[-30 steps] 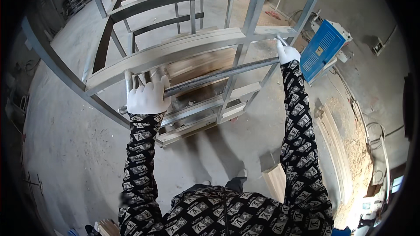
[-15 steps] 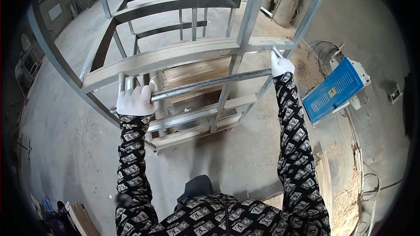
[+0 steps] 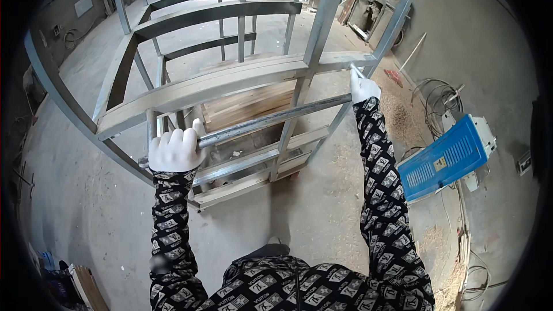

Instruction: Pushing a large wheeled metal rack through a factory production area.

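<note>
Both my hands wear white gloves and hold the round metal push handle [image 3: 276, 117] of a tall metal-frame trolley [image 3: 230, 88]. My left hand [image 3: 174, 148] is wrapped round the handle's left end, its thumb sticking up. Near the right end, my right hand [image 3: 364, 87] is closed on the handle where it bends toward the frame. The trolley has upright square tubes and several dark crossbars. Through the frame, wooden boards [image 3: 250, 105] show low down; what they rest on is partly hidden.
To the right stands a blue machine cabinet [image 3: 443, 158], with coiled cables [image 3: 440, 95] by the wall. Sawdust [image 3: 397, 112] and a leaning stick [image 3: 413, 52] lie beyond it. Wooden strips [image 3: 86, 288] sit at lower left. Farther off at the back right is cluttered equipment [image 3: 374, 8].
The trolley and I have moved forward over the floor, both hands staying on the handle. The blue cabinet now appears lower, and my left thumb stands up more plainly.
</note>
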The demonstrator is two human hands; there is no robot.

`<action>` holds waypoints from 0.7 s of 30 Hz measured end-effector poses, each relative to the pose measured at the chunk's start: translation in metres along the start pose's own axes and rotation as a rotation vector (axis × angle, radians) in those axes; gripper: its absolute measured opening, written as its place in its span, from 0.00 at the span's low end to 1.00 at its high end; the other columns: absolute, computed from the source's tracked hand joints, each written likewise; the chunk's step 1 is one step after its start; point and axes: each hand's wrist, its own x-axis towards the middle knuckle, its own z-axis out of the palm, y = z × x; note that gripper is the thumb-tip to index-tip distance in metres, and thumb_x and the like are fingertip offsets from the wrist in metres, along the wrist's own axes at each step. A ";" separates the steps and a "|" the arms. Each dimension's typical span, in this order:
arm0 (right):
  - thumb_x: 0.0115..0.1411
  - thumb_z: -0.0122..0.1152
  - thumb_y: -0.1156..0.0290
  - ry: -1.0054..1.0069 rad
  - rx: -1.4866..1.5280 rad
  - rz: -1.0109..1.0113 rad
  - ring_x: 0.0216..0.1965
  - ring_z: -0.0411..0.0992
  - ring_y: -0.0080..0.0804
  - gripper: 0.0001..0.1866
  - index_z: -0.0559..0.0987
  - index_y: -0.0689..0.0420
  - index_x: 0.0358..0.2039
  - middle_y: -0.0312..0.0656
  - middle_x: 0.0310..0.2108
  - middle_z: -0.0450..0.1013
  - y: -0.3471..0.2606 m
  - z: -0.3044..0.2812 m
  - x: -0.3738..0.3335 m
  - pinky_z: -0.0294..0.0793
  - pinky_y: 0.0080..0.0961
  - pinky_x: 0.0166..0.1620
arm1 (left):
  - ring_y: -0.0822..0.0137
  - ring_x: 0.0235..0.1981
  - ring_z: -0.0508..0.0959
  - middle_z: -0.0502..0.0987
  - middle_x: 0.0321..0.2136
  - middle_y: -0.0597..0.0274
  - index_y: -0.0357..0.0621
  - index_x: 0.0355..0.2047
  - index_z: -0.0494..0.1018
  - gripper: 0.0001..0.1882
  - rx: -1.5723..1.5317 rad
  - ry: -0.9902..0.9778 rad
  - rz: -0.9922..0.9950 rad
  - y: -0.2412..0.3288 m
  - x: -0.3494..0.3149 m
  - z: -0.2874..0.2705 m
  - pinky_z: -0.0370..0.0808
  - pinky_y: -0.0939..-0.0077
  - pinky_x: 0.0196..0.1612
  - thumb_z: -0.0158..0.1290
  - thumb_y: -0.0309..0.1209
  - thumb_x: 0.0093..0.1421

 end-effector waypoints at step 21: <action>0.63 0.37 0.44 0.126 0.108 -0.104 0.33 0.76 0.52 0.28 0.83 0.47 0.36 0.51 0.30 0.77 -0.036 0.022 0.006 0.72 0.44 0.43 | 0.59 0.15 0.72 0.67 0.10 0.63 0.49 0.11 0.62 0.19 -0.097 -0.047 -0.065 -0.022 -0.002 0.003 0.68 0.66 0.21 0.56 0.36 0.53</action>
